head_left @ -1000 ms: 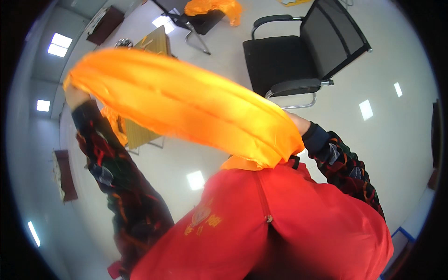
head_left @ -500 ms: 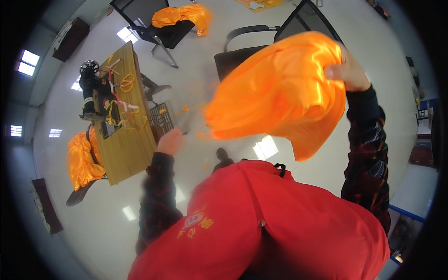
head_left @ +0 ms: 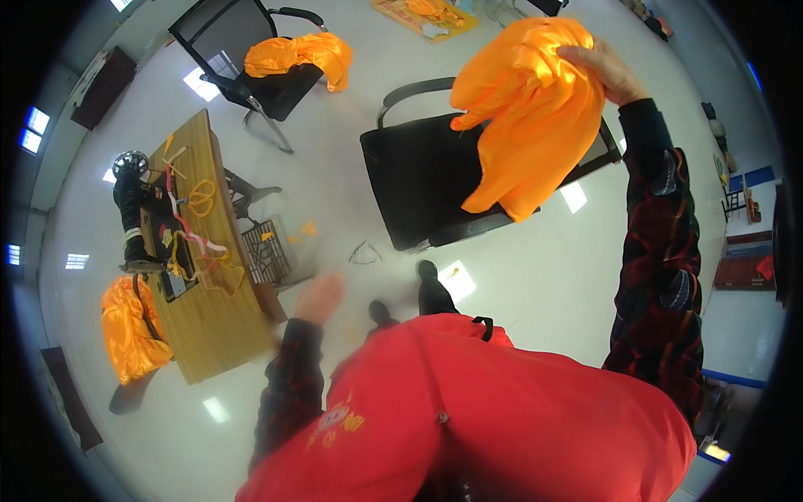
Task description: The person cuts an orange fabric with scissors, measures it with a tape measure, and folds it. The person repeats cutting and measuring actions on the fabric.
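A shiny orange cloth (head_left: 535,117) hangs bunched from my right hand (head_left: 604,69), which is closed on its upper edge with the thumb on top. Its lower folds hang over the black seat of an office chair (head_left: 422,180); whether they touch it I cannot tell. My left hand (head_left: 321,299) holds no visible thing and is blurred near the right edge of the wooden sewing table (head_left: 188,326). On that table stands a black sewing machine (head_left: 132,201), with a yellow tape loop (head_left: 202,198) and tangled ribbons beside it.
Another orange cloth (head_left: 322,57) lies on a mesh-backed chair (head_left: 219,42) at the far left. More orange fabric (head_left: 132,330) drapes over a seat left of the table. A metal treadle (head_left: 264,251) sits under the table. Orange scraps (head_left: 309,227) lie on the floor.
My right hand has swung the orange cloth up and away, over the nearer chair, and it hangs more gathered. My left hand has shifted slightly down. The view has moved and shows more of that chair.
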A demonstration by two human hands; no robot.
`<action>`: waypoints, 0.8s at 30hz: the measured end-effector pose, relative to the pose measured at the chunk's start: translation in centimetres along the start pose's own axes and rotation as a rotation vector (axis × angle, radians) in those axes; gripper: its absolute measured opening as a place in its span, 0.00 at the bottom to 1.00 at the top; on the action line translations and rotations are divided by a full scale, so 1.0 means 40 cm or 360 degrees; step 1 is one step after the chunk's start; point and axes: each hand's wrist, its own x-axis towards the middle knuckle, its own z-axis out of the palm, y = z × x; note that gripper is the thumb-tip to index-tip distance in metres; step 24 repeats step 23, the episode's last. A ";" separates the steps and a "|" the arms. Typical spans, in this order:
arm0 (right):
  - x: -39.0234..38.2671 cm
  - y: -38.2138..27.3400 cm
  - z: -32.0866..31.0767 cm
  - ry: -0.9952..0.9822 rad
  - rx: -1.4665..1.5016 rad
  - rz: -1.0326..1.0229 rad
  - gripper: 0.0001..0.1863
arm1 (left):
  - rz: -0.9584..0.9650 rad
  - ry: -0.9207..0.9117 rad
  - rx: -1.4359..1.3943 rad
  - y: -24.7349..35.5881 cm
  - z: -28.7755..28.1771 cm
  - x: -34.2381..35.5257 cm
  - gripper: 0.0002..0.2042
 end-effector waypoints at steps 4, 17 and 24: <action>0.064 0.125 -0.010 -0.0004 0.0229 0.0045 0.21 | -0.0123 0.0246 -0.0336 -0.065 0.023 0.010 0.08; 0.282 0.580 0.087 -0.0368 0.0943 0.0534 0.22 | -0.0761 0.0102 -0.1287 0.057 0.405 0.070 0.07; 0.332 0.676 0.102 -0.0321 0.1008 0.0530 0.22 | -0.0643 0.0140 -0.0506 0.029 0.459 0.075 0.09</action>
